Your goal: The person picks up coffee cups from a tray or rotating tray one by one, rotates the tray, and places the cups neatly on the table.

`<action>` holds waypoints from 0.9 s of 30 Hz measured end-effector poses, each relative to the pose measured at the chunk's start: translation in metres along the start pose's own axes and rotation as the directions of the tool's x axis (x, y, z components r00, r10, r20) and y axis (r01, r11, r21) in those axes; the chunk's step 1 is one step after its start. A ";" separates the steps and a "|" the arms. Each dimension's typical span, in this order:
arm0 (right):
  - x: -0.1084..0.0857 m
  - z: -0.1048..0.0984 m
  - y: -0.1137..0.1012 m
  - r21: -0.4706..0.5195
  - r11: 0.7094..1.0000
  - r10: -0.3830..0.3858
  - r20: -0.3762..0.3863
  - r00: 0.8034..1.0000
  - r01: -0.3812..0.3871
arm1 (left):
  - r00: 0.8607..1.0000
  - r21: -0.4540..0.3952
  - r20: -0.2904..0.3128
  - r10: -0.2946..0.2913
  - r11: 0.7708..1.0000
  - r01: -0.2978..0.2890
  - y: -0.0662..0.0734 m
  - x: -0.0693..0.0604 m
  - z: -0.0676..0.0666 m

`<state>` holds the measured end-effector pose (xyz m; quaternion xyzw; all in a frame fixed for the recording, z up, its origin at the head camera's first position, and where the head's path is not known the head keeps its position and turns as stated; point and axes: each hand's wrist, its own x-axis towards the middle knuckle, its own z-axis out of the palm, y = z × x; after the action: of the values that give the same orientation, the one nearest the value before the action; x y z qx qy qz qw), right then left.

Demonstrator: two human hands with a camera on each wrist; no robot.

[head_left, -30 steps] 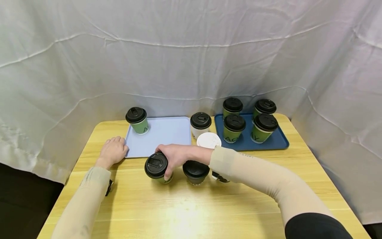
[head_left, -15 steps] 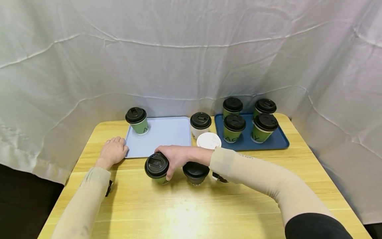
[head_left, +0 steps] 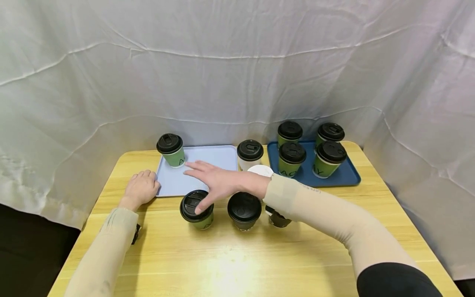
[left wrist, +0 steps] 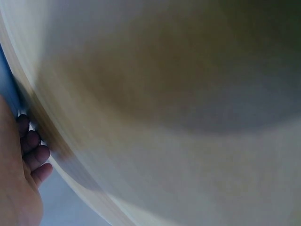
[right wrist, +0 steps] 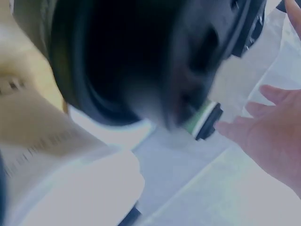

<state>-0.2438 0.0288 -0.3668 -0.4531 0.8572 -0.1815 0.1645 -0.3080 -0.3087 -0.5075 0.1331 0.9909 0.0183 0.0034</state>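
Observation:
My right hand (head_left: 219, 181) is spread over a green paper cup (head_left: 204, 225) with a black lid, thumb above the lid and fingers straight. It holds nothing; whether the thumb touches the lid cannot be told. To its right stands a dark cup (head_left: 243, 208) with a black lid, under my wrist. In the right wrist view a large blurred black lid (right wrist: 131, 56) fills the top, and the right hand (right wrist: 268, 127) shows at the right. My left hand (head_left: 141, 187) rests on the table by the left edge of the light blue tray (head_left: 213, 159), fingers loosely bent.
Another green cup (head_left: 174, 158) stands on the light blue tray's left side. Between the trays are a black-lidded white cup (head_left: 249, 154) and a white lid (head_left: 261, 170). A brown cup (head_left: 279, 220) is partly behind my sleeve. Several green cups stand on the dark blue tray (head_left: 346, 177).
My right hand has let go of the front green cup and risen up and back, its fingers spreading. The cup stays where it was. The left hand has not moved.

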 end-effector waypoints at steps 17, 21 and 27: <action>0.071 -0.045 0.036 -0.089 0.984 0.116 -0.342 0.932 -0.155 | 1.000 0.009 -0.030 0.008 1.000 -0.007 0.008 0.000 0.003; 0.086 -0.045 0.058 -0.018 0.977 0.189 -0.371 0.909 -0.211 | 0.999 0.001 -0.037 0.016 1.000 -0.016 0.017 0.001 0.002; 0.095 -0.038 0.091 0.076 0.965 0.262 -0.345 0.901 -0.251 | 0.998 0.008 -0.044 0.036 0.999 -0.036 0.025 0.002 0.003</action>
<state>-0.3772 0.0029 -0.3862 -0.2938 0.9220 -0.2492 0.0374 -0.3031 -0.2836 -0.5093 0.1506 0.9882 0.0177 -0.0196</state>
